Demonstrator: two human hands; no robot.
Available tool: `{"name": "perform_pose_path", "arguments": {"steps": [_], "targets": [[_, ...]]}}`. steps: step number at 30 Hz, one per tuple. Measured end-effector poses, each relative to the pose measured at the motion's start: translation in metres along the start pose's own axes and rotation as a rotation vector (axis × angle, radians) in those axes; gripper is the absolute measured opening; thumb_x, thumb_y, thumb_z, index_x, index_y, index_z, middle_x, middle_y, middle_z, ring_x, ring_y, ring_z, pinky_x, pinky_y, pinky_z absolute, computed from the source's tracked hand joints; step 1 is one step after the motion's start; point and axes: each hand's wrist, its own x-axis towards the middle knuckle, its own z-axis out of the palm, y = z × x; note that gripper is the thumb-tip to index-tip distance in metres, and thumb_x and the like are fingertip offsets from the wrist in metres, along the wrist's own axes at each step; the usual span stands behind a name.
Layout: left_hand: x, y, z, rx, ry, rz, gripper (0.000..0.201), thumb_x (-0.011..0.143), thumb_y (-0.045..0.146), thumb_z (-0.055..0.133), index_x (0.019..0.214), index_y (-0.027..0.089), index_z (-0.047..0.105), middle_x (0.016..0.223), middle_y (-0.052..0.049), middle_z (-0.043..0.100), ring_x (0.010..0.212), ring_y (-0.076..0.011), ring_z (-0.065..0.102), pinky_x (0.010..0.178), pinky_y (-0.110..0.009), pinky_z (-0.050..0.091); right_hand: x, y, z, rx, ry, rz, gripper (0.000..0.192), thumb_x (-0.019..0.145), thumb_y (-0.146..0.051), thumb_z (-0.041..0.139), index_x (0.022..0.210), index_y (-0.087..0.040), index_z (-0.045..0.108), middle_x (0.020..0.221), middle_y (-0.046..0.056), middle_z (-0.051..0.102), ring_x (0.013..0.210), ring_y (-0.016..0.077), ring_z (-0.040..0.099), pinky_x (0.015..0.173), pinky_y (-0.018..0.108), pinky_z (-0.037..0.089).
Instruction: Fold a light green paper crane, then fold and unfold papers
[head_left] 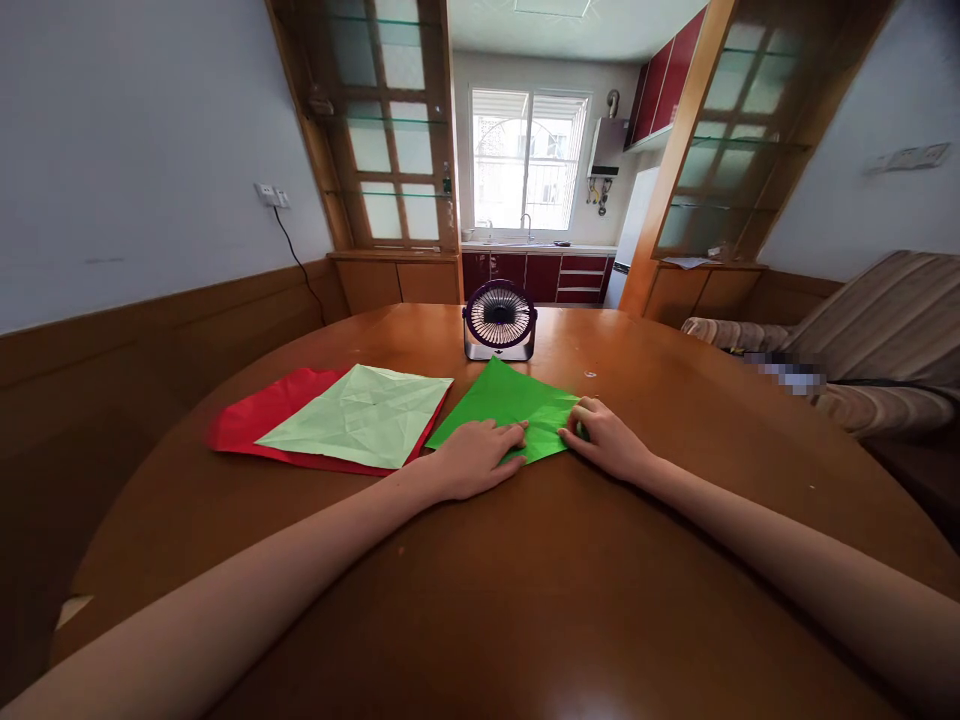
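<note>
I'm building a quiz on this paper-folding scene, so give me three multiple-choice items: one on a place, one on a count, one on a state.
1. Where does the small fan stand?
A. beyond the bright green paper
B. on the red paper
C. at the near table edge

2. How many paper sheets lie on the table?
A. one
B. three
C. five

3. How is the left hand?
A. lifted clear
B. fisted on bare wood
C. pressed flat on the bright green paper

Key: 1 A, the fan sits behind it; 2 B, red paper, pale green paper, bright green; 3 C, palm down on it, the right hand at its right corner.
</note>
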Motion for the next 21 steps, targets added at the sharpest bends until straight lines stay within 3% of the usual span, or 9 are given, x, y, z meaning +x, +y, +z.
{"name": "perform_pose_path", "arguments": {"steps": [3,7,13,21], "targets": [[0.000,-0.003,0.000,-0.042,-0.012,0.003,0.045,0.096,0.045,0.039,0.129,0.016,0.050,0.117,-0.009,0.067,0.096,-0.0241,0.063,0.078,-0.034,0.046,-0.005,-0.008,-0.006,-0.015,0.031,-0.197,0.012,0.091,-0.025,0.049,0.095,-0.019,0.059,0.101,0.011,0.058,0.097,0.0249,0.054,0.087,0.041,0.044],[0.000,-0.003,-0.006,-0.124,-0.032,-0.015,0.051,0.094,0.048,0.043,0.135,0.017,0.045,0.117,-0.007,0.067,0.103,-0.0247,0.063,0.082,-0.034,0.046,-0.008,-0.017,-0.012,-0.015,-0.143,-0.491,0.028,0.091,-0.017,0.043,0.114,-0.022,0.060,0.111,0.011,0.060,0.100,0.0228,0.055,0.088,0.039,0.046],[0.001,-0.007,-0.019,-0.285,-0.159,-0.081,0.048,0.091,0.046,0.052,0.132,0.021,0.050,0.128,-0.005,0.062,0.114,-0.0246,0.059,0.089,-0.031,0.043,-0.002,-0.020,-0.019,-0.092,-0.325,-0.606,0.045,0.091,-0.016,0.039,0.134,-0.023,0.050,0.115,0.011,0.059,0.103,0.0235,0.055,0.088,0.039,0.046],[0.010,-0.027,-0.028,-0.495,-0.329,-0.048,0.053,0.081,0.052,0.063,0.125,0.023,0.057,0.136,-0.004,0.056,0.120,-0.0247,0.054,0.097,-0.029,0.038,0.010,-0.027,-0.026,-0.163,-0.418,-0.660,0.047,0.089,-0.015,0.041,0.134,-0.025,0.051,0.122,0.010,0.055,0.105,0.0239,0.051,0.091,0.042,0.045]]}}
